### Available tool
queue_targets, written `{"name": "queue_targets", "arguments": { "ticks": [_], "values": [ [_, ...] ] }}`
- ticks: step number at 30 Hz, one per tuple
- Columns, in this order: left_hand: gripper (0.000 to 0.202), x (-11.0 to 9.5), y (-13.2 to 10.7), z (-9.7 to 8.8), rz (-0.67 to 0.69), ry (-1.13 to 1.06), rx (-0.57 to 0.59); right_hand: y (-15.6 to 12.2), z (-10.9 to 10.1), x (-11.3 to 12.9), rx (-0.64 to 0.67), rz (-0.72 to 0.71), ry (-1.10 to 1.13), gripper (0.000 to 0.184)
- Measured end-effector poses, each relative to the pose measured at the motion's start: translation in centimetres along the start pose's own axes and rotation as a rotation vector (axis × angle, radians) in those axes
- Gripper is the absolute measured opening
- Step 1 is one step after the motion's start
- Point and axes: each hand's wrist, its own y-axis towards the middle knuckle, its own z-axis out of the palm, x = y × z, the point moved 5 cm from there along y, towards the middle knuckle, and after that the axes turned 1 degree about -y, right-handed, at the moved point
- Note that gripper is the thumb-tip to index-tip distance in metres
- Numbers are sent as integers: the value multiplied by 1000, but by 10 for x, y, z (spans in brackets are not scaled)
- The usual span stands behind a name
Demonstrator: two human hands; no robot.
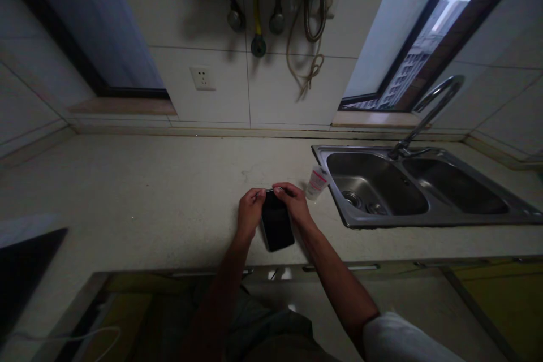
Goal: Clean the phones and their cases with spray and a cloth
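A smartphone (278, 225) with a dark screen is over the pale countertop (182, 192), near its front edge. My left hand (249, 210) grips its far left corner, with thumb and fingers closed. At the far right corner my right hand (296, 203) is closed on the same phone, its thumb close to the top edge. Whether the phone's near end rests on the counter I cannot tell. Just right of my right hand stands a clear plastic cup (317, 182) with red print.
A steel double sink (335, 192) with a curved faucet (439, 96) is set into the counter on the right. At the left lies a dark flat panel (29, 260). Hoses (307, 11) hang on the tiled wall above a socket (202, 78).
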Motion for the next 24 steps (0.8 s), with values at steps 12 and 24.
{"name": "queue_targets", "arguments": {
  "ticks": [12,24],
  "values": [
    [54,34,-41,2,-260,-116,230,0,-14,-14,-214,-1,97,31],
    [41,38,-32,-13,-185,-112,24,-26,0,-35,167,173,104,48]
  ]
}}
